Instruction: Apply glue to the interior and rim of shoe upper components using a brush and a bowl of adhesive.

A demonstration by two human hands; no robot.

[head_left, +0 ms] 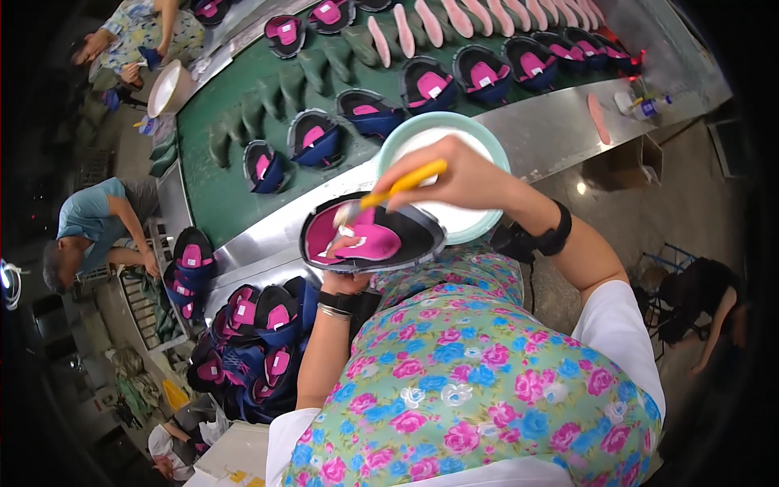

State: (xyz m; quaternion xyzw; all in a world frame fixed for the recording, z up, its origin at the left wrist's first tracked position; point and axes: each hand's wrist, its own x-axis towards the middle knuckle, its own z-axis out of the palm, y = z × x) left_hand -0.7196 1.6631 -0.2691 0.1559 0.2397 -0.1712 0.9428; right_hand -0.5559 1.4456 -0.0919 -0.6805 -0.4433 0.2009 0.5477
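Observation:
My left hand (344, 282) supports an unfinished shoe upper (373, 243) from below, its pink inside turned up and its edge black. Part of that hand is hidden under the upper, and white smears show on the pink. In my right hand (458, 172) is a paintbrush (410, 183) with a yellow handle, gripped by the fingers. Its pale bristles touch the inside of the upper at the left. Behind my right hand and partly covered by it stands a teal-rimmed tub (442, 120) of white liquid.
A green conveyor belt (211, 191) carries several uppers (314, 138), pink insoles (428, 23) and dark green pieces (292, 88). Uppers pile up (276, 312) left of my left arm. A bottle (649, 107) stands far right. Other people (97, 207) work at the left.

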